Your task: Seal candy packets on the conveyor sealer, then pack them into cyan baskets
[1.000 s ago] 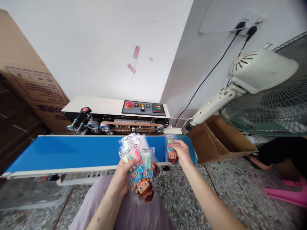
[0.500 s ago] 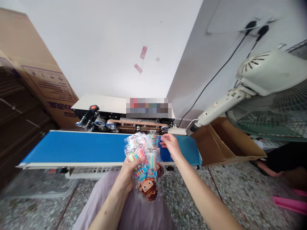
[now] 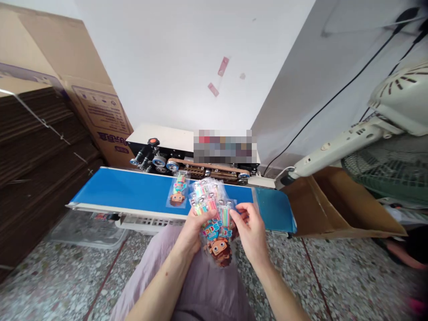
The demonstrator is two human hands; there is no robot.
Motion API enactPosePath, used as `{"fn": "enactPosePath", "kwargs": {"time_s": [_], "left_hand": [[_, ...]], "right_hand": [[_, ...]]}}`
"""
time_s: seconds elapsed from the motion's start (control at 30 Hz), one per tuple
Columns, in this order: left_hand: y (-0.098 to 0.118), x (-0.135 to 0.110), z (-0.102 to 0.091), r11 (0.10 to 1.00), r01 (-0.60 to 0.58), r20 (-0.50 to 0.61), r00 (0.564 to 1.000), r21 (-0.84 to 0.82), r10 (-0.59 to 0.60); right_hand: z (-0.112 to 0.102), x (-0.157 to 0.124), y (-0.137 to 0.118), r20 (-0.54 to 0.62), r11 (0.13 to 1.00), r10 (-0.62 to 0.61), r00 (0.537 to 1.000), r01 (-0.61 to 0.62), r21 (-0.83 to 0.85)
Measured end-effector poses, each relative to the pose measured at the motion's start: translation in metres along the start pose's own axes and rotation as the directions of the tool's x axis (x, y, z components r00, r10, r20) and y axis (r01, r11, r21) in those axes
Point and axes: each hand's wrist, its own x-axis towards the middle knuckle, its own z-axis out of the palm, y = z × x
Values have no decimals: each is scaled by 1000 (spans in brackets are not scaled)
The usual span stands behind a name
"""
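Note:
My left hand (image 3: 191, 228) grips a fanned bundle of clear packets (image 3: 211, 209) with coloured sticks and a cartoon face, held over my lap in front of the blue conveyor belt (image 3: 133, 192). My right hand (image 3: 251, 225) has its fingers pinched on the right edge of that bundle. One single packet (image 3: 177, 191) lies flat on the belt, just below the rollers of the sealing machine (image 3: 187, 154).
Stacked brown cardboard (image 3: 36, 147) and a printed carton (image 3: 100, 116) stand at the left. An open cardboard box (image 3: 337, 205) sits right of the belt, under a white fan (image 3: 384, 111). A clear plastic tray (image 3: 87, 229) lies on the speckled floor below the belt.
My right hand laid one packet on the belt, let it go and came back to the bundle. The packet has travelled left along the belt. My view has swung left.

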Motion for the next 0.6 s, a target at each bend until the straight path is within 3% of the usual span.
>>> {"fn": "enactPosePath", "kwargs": {"time_s": [0.1, 0.17, 0.3, 0.37, 0.5, 0.6], "left_hand": [[0, -1, 0, 1000, 22, -15, 1000, 1, -22], [0, -1, 0, 1000, 15, -19, 1000, 6, -15], [0, -1, 0, 1000, 1, -19, 1000, 27, -1], [0, -2, 1, 1000, -3, -32, 999, 29, 4], [2, -4, 6, 999, 2, -61, 998, 33, 0], [4, -4, 6, 998, 34, -84, 996, 44, -30]], "right_hand": [[1, 3, 7, -5, 995, 7, 1000, -6, 102], [-1, 9, 10, -59, 959, 101, 993, -81, 273], [-3, 17, 10, 45, 704, 383, 923, -323, 633], [-3, 15, 8, 109, 638, 419, 901, -378, 671], [-3, 12, 11, 214, 610, 406, 888, -438, 660], [-12, 29, 23, 202, 592, 432, 879, -445, 672]]}}
